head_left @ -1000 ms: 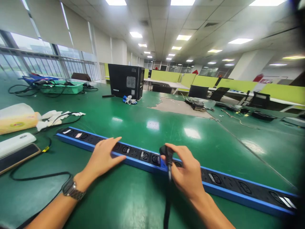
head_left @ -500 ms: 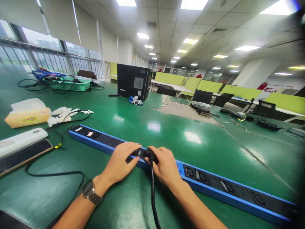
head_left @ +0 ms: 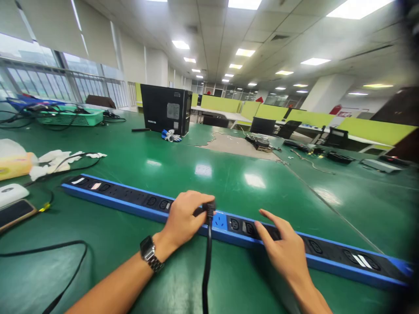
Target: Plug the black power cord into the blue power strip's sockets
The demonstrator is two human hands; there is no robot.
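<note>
A long blue and black power strip (head_left: 121, 203) lies across the green table, with several sockets along its top. My left hand (head_left: 185, 218) is closed around a black power plug (head_left: 209, 209) at the strip, just left of a blue socket (head_left: 220, 220). Whether the plug's pins are in a socket is hidden. From the plug a thick black cord (head_left: 207, 266) runs down toward me. My right hand (head_left: 284, 244) is over the strip's right half, thumb and forefinger apart, holding nothing. A watch (head_left: 150, 253) is on my left wrist.
A black computer case (head_left: 160, 109) stands at the back, with gloves (head_left: 170, 135) before it. To the left are a green basket (head_left: 70, 117) with cables, crumpled tissues (head_left: 54, 162), a phone (head_left: 16, 213) and a thin black cable (head_left: 70, 244).
My right hand has let go of the plug and moved right along the strip. My left hand has shifted right and taken hold of the plug. The view has turned right.
</note>
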